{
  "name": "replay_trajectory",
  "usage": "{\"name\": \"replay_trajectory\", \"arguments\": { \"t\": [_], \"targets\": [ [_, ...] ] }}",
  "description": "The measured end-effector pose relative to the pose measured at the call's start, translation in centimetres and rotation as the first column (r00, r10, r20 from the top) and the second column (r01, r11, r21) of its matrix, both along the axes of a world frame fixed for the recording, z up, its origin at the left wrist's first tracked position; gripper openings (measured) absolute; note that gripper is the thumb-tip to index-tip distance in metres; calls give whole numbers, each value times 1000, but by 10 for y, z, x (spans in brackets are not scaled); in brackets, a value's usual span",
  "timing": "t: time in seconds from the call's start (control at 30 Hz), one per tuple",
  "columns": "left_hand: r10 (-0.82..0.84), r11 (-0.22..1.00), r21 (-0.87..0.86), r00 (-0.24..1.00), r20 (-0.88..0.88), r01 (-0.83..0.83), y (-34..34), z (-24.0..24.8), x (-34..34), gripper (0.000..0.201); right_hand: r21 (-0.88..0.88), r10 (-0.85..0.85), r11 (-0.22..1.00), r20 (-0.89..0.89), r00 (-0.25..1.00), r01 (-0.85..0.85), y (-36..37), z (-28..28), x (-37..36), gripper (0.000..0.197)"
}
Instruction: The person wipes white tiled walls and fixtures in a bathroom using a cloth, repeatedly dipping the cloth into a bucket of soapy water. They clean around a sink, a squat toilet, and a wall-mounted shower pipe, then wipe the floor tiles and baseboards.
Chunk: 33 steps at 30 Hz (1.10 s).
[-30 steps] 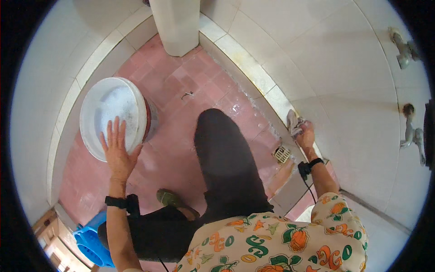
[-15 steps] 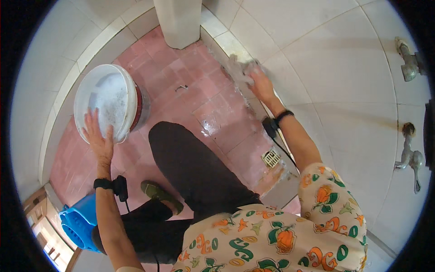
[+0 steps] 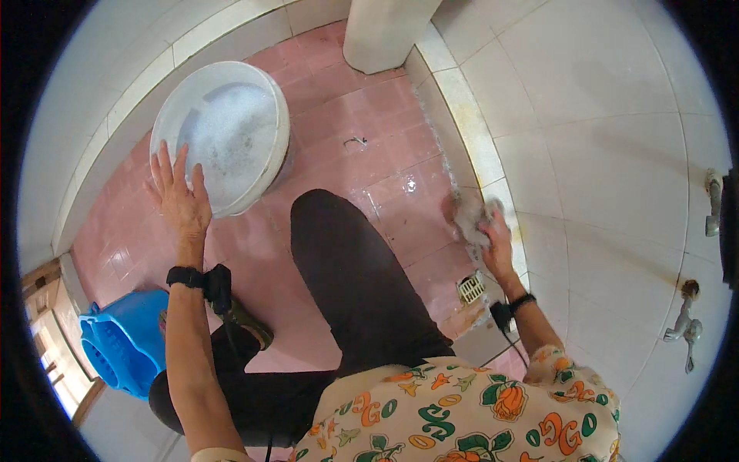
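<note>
A white bucket [image 3: 282, 146] of foamy, soapy water stands on the pink tiled floor at the left. At its near rim is my left hand [image 3: 183, 192], fingers spread and nothing in them; whether the fingertips touch the rim I cannot tell. My right hand [image 3: 500, 250] is closed on a wet greyish-white cloth [image 3: 471, 215], partly bunched and smeared by motion. The cloth lies where the floor meets the low tiled ledge [image 3: 481, 146] along the right wall, just beyond a small floor drain [image 3: 470, 289].
A pale pedestal [image 3: 385, 35] rises at the far end. Two metal taps, one a lever tap [image 3: 685, 327], jut from the right wall. A blue plastic container [image 3: 127, 339] lies near my foot at the lower left. A small thin scrap [image 3: 356, 142] is on the floor.
My right hand has drawn the cloth along the ledge toward me, closer to the drain. The view has shifted, and my left hand stays by the bucket with its fingers spread.
</note>
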<state>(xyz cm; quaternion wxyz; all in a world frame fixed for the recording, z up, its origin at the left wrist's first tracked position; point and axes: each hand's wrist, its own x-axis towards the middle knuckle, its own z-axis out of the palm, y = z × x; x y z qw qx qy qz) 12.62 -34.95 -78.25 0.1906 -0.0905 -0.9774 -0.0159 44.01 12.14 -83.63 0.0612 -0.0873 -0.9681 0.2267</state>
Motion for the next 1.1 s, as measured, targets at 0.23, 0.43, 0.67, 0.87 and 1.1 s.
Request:
{"name": "replay_trajectory", "arguments": {
  "t": [0.23, 0.43, 0.67, 0.87, 1.1],
  "targets": [
    [-93, 983, 162, 995, 30, 87, -15, 11, 4, 36, 646, 195, 634, 398, 896, -425, -25, -4, -207, 19],
    [-70, 979, 192, 997, 28, 63, -10, 20, 8, 38, 786, 151, 520, 300, 942, -333, -40, 52, -317, 22],
    [-92, 976, 204, 993, 74, 76, -8, 38, 9, 36, 889, 70, 77, 447, 892, -451, -25, 30, -313, 27],
    [-69, 987, 152, 992, 105, 52, -8, 39, 12, 36, 695, -95, 273, 707, 701, -665, -42, 24, -245, 26],
    [-18, 977, 215, 996, 88, -1, -10, 34, 22, 33, 611, 27, 253, 771, 636, -750, -35, 43, -251, 22]
  ]
}}
